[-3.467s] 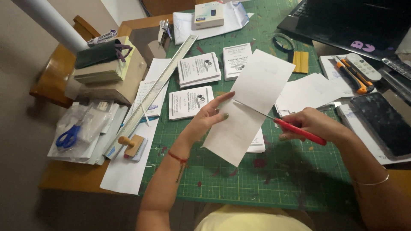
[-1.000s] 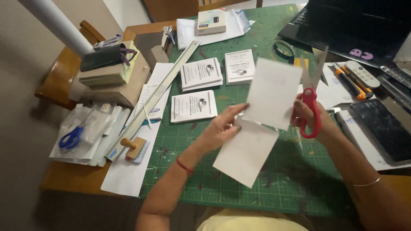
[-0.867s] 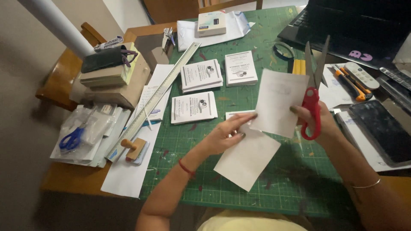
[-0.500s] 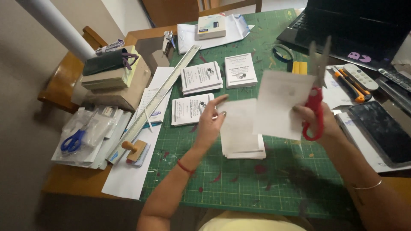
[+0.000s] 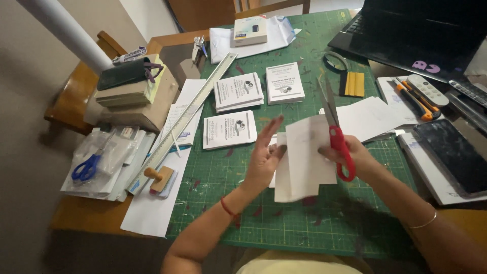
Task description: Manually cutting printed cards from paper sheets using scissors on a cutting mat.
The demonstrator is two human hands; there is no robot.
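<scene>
The sheet that was one long piece a few seconds ago is now in two. The right hand (image 5: 355,155) keeps the red scissors (image 5: 337,137) with their blades together and pointing up toward the far edge of the green mat (image 5: 304,228); its fingers also pinch the cut-off paper (image 5: 309,152), which stands nearly upright above the middle of the mat. The left hand (image 5: 264,157) has let go: its fingers are spread and open, just beside that paper's left edge, closed on nothing. Under and behind the held paper lies the other piece (image 5: 284,182), flat on the mat where half a second ago the left hand was setting it down on what looks like a small stack, though I cannot tell how many sheets are there.

So the cut looks finished, and the work seems to have moved from cutting to sorting the pieces.

Toward the far left of the mat lie three piles of printed cards (image 5: 238,91), and a long steel ruler (image 5: 182,122) runs along the mat's left edge. A laptop (image 5: 421,35) sits at the far right corner.
</scene>
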